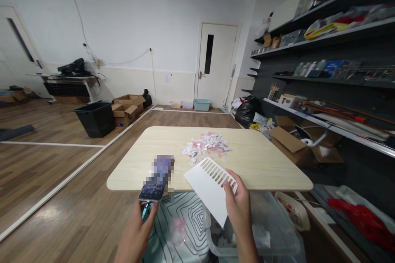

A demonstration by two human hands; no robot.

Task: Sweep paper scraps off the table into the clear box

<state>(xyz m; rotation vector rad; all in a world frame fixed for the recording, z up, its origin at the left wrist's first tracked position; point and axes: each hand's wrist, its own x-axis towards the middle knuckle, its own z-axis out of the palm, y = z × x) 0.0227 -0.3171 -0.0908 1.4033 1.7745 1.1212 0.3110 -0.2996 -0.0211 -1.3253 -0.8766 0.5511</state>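
Observation:
My left hand (142, 218) is closed round the lower end of a smartphone (152, 192), its screen partly pixelated. A light-blue cable (146, 210) runs from the phone's bottom edge between my fingers. To the right, my right hand (239, 199) pinches a white sheet (207, 193) by its slotted edge, which has a row of long cut-out openings. The sheet is tilted over the table's near edge. Beyond it, a loose heap of small white and pink paper pieces (212, 143) lies on the pale wooden table (259, 160).
Below the table's near edge are a clear plastic bin (284, 238) and a patterned light-blue cloth (188, 246) with a small pinkish plastic bag (178, 230). Dark shelves (327, 80) line the right wall. A black bin (95, 120) and cardboard boxes (126, 111) stand at left.

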